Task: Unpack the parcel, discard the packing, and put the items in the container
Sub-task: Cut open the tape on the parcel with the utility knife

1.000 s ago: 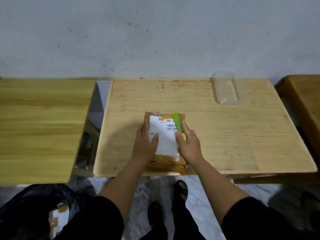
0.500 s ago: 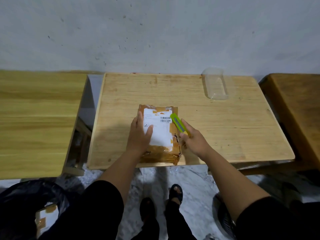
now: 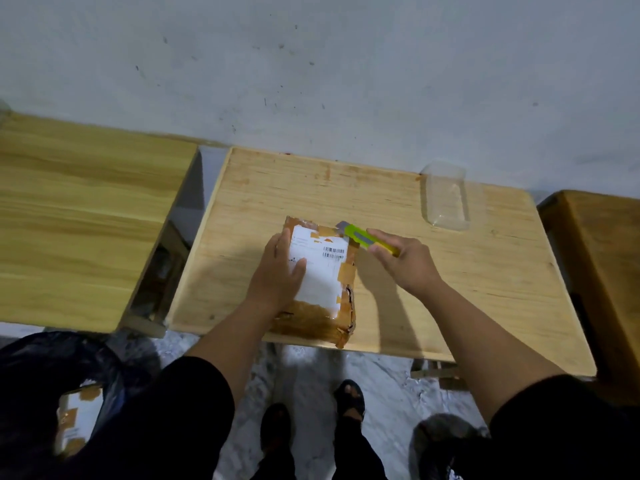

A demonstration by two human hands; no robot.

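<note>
wooden table (image 3: pixel 398 209) carries everything; the taped brown parcel (image 3: pixel 323 275) lies at its near edge; the clear container (image 3: pixel 446 201) stands well apart at the far right; left hand (image 3: pixel 278 271) lies flat and spread on the parcel; right hand (image 3: pixel 407 263) grips a green box cutter (image 3: pixel 363 237), blade at the parcel's far right corner

Parcel (image 3: pixel 320 282): brown-taped, white barcode label up, flat on near edge of worktop (image 3: pixel 415 271), right seam split. Clear empty container (image 3: pixel 446 201) far right, well apart. Green cutter (image 3: pixel 367 238) at parcel's far-right corner.
</note>
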